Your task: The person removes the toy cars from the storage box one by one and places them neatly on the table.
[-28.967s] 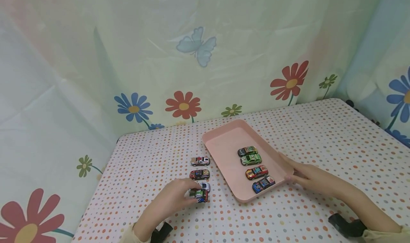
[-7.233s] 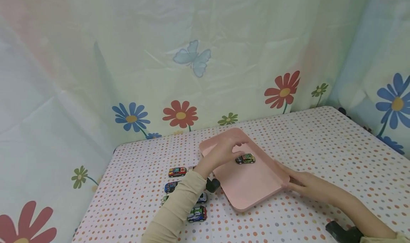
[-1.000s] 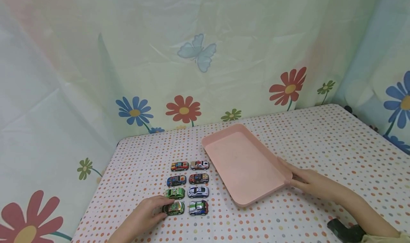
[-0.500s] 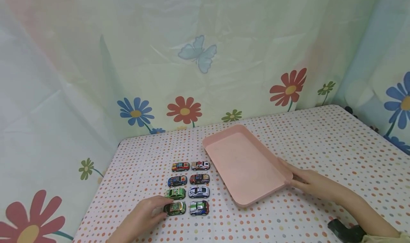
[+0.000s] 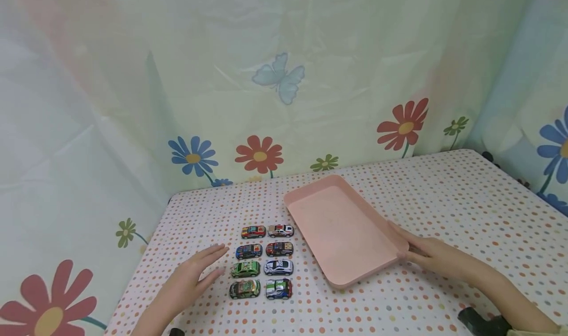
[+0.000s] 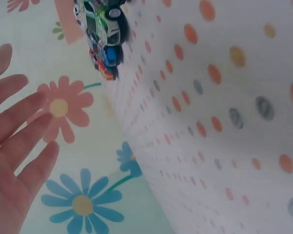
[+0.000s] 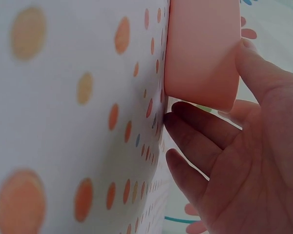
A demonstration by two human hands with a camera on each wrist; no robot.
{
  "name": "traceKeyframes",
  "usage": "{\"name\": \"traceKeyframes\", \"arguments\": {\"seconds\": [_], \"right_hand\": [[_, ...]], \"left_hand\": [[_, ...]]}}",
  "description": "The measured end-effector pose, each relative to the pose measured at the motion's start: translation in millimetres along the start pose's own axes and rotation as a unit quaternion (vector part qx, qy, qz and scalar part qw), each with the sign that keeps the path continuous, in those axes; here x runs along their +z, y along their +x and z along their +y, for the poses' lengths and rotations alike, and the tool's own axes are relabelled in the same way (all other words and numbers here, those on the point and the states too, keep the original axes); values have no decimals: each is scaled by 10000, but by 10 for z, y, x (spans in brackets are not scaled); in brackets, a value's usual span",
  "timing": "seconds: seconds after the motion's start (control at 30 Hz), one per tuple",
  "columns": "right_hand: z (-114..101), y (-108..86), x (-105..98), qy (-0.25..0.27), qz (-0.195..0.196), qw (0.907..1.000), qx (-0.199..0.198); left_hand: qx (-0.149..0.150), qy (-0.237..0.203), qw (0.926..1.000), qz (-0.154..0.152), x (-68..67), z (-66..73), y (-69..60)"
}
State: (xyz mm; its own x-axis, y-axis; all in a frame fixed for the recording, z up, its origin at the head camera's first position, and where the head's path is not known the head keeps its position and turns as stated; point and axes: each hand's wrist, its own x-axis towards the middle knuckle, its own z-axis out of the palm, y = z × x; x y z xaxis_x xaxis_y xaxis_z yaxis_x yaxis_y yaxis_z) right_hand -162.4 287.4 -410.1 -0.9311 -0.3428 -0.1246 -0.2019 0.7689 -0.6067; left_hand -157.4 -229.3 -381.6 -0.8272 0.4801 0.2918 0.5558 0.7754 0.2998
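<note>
Several small toy cars stand on the dotted table in two columns, left of the pink tray. The nearest left one is a dark green car (image 5: 245, 289); beside it is a green-striped car (image 5: 278, 289), and behind it a light green car (image 5: 245, 269). My left hand (image 5: 188, 279) hovers left of them, fingers extended and holding nothing; the left wrist view shows its spread fingers (image 6: 27, 124) apart from the cars. My right hand (image 5: 437, 257) holds the near right corner of the tray (image 5: 346, 232), with digits on both sides of the corner in the right wrist view.
Farther back in the columns are a blue car (image 5: 249, 251), a red-and-yellow car (image 5: 253, 232), a dark red car (image 5: 279, 249), a white-and-red car (image 5: 281, 231) and a white car (image 5: 278, 267). A flowered curtain (image 5: 213, 99) hangs behind the table.
The cars seen earlier in the tray now stand on the table. Within the last half second my left hand has let go of the dark green car and drawn back left. My right hand stays put.
</note>
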Motion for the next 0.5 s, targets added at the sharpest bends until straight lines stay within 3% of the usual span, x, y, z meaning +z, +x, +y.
{"name": "traceKeyframes", "arguments": {"seconds": [0.17,0.33,0.5], "right_hand": [[13,13,-18,-14,-31,10000,64],[30,-21,-2,182,14,9997,-147],[211,-142,-65,347,260,9980,-450]], "left_hand": [[137,452,9984,297,-46,-93,137],[351,746,9953,508,-78,-227,198],[103,671,9972,327,-84,-383,154]]}}
